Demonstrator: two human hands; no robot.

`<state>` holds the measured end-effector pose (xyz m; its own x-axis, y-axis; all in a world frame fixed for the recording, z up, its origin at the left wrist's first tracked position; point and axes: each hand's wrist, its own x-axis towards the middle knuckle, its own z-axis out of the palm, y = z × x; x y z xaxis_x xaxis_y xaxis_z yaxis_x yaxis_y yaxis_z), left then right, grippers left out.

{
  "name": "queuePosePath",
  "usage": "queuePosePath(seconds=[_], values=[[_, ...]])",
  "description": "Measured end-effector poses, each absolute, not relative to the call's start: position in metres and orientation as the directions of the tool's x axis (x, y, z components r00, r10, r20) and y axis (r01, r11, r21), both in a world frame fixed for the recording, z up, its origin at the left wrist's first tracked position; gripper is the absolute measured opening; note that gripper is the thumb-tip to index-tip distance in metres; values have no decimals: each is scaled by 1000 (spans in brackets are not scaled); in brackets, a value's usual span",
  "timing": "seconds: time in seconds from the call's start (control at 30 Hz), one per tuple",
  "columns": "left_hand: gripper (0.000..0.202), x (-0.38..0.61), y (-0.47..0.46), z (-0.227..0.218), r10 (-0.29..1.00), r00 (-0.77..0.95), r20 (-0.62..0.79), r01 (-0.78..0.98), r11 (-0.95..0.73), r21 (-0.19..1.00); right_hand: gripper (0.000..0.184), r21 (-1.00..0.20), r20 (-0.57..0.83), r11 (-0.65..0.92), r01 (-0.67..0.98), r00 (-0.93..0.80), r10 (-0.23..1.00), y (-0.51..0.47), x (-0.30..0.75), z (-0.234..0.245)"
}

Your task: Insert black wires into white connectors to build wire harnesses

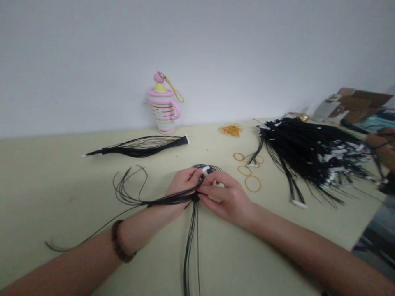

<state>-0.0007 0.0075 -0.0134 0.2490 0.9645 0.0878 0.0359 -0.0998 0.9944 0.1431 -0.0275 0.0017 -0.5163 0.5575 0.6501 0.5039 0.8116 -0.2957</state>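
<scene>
A bundle of thin black wires (173, 200) with a white connector (205, 169) is between my hands at the middle of the table. My left hand (184, 183) is closed round the bundle, thumb by the connector. Loose wire ends trail over my left forearm, and other strands hang toward the table's near edge. My right hand (226, 197) pinches the bundle just below the connector, its fingertips close to my left thumb. Exactly what lies between the right fingertips is partly hidden.
A tied wire harness (138, 146) lies at the back left, before a pink-and-white cup (163, 111). Rubber bands (231, 130) are piled at the back, with several looser ones (253, 183) nearer. A large heap of black wires (308, 148) covers the right side. Another person's hand (382, 146) shows at the right edge.
</scene>
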Motion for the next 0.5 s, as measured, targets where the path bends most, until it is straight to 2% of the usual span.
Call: queuePosePath(seconds=[0.1, 0.23, 0.37, 0.5], values=[[24, -1, 8, -13, 958, 261, 118, 98, -148, 984, 14, -245, 651, 810, 533, -529, 545, -27, 143, 1], [23, -1, 6, -9, 953, 278, 124, 158, -172, 972, 14, -109, 649, 830, 548, -593, 477, -24, 144, 6], [24, 0, 3, -7, 955, 286, 78, 102, -111, 989, 14, -13, 629, 854, 520, -660, 411, -23, 147, 11], [24, 1, 1, -5, 960, 275, 49, 53, -66, 996, 15, 2, 611, 861, 509, -682, 402, -22, 149, 12]])
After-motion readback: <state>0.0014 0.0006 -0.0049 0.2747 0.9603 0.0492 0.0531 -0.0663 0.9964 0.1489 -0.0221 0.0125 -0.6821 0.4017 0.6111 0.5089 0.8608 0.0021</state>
